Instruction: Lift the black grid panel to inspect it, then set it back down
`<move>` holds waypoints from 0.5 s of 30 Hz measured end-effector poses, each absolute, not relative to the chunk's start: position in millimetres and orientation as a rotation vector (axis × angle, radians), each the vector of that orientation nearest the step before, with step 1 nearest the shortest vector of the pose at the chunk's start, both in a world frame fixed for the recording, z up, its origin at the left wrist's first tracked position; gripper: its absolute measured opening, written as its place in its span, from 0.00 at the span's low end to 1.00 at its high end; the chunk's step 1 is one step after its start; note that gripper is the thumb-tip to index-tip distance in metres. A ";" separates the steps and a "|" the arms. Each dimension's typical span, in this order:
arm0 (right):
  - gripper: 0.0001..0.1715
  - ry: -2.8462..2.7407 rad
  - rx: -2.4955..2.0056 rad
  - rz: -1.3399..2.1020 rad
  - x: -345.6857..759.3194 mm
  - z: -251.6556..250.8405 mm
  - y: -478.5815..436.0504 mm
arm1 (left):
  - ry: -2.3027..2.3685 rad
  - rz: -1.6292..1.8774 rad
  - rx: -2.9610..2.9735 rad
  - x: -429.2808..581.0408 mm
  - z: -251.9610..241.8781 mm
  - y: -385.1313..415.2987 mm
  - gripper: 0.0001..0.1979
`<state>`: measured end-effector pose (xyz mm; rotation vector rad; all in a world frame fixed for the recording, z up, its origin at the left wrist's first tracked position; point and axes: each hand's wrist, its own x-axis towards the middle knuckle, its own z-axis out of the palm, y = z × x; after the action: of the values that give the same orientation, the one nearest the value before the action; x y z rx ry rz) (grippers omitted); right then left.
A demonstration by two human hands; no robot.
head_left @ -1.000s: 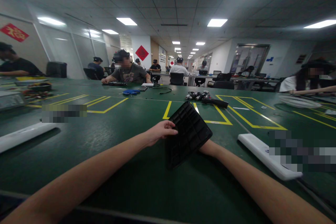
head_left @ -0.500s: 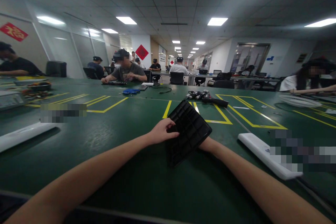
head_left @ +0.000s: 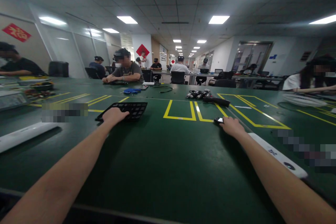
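My left hand [head_left: 114, 116] is closed on the near side of a black tray [head_left: 138, 110] divided into small square compartments. The tray is slightly tilted, low over the left part of the green table or touching it; I cannot tell which. My right hand [head_left: 233, 127] is closed on a small dark object [head_left: 218, 120] with a bright white face, too small to name. It sits close to the table beside a yellow tape corner, and the fingertips are partly hidden behind the hand.
A green table [head_left: 168, 168] carries yellow tape outlines [head_left: 180, 118]. A bundle of black cables and connectors [head_left: 201, 95] lies beyond. White power strips [head_left: 278, 157] flank both sides. A blue item [head_left: 132, 91] lies farther back. Other people sit around the room.
The tray has gone from the middle, where both hands were at it, to the left with my left hand. My right hand has moved right, to the small dark object.
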<state>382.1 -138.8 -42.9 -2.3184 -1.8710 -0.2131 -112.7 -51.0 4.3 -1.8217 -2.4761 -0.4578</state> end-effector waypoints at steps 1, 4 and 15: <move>0.17 -1.861 -2.328 -0.194 382.5 -45.5 -138.5 | -2.506 -0.413 -1.808 -114.9 2.8 -50.7 0.27; 0.20 -1.813 -2.370 -0.173 380.9 -47.7 -138.0 | -2.513 -0.327 -1.779 -112.2 2.7 -51.2 0.27; 0.34 -2.167 -1.904 -0.087 281.1 -34.4 -162.3 | -1.653 -0.640 -2.536 -2.9 -25.4 -80.5 0.23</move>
<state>281.1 -162.3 -34.4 -1.9038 -2.1668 -0.0869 -2.9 -80.5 -25.4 -2.5361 -1.6534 -0.6398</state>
